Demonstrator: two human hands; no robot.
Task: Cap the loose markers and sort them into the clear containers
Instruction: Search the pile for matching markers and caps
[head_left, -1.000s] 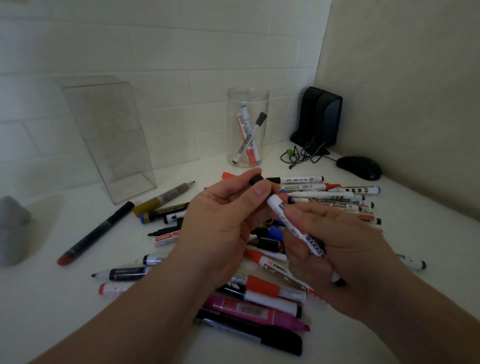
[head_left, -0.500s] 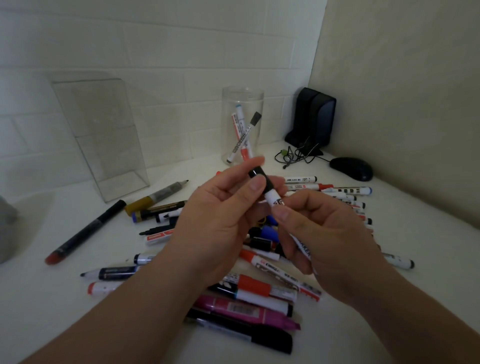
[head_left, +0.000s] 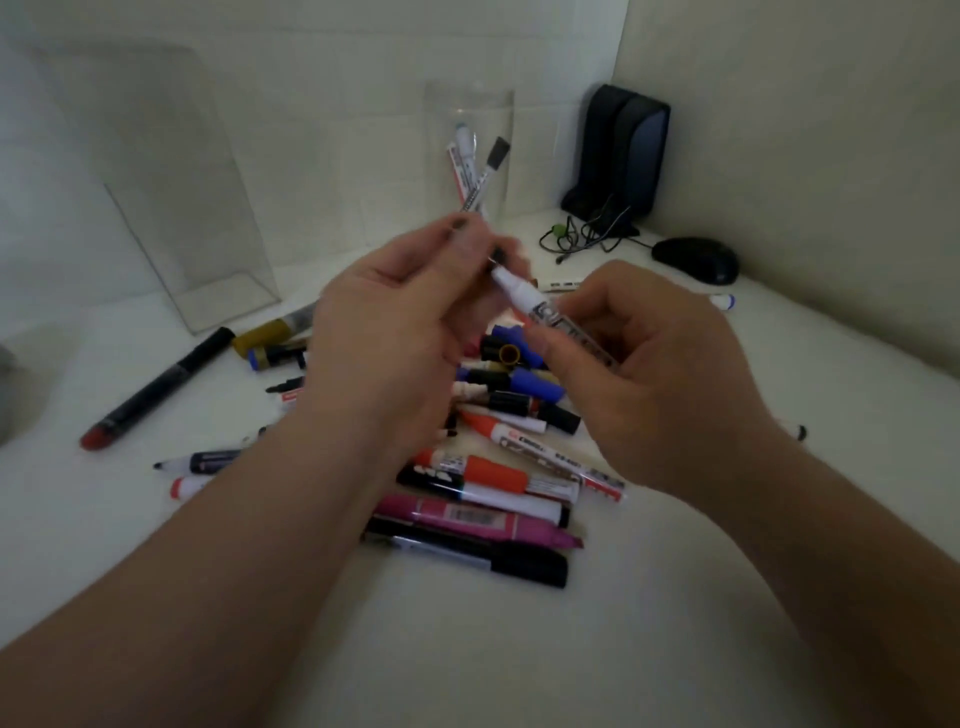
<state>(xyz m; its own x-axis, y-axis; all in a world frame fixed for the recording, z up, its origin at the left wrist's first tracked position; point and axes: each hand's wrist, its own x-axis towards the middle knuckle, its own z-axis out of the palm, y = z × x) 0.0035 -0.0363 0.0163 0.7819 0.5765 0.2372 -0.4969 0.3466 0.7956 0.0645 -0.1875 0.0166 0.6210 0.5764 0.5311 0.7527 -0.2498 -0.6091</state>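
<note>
Lettering (head_left: 560, 326) on white marker (head_left: 523, 295) in right hand (head_left: 662, 379): blurred, illegible.

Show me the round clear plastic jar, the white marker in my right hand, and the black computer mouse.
Round clear plastic jar (head_left: 441, 119): head view, bare upper left wall.
White marker with black print (head_left: 525, 297): head view, barrel near the tip.
Black computer mouse (head_left: 696, 259): head view, top of its shell.

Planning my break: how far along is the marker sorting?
Done: a few markers stand in the round jar. In hand: the right hand holds a white marker while the left hand, blurred, pinches a dark cap at its tip. Left: the pile of markers and loose caps on the table; the square container looks empty.
</note>
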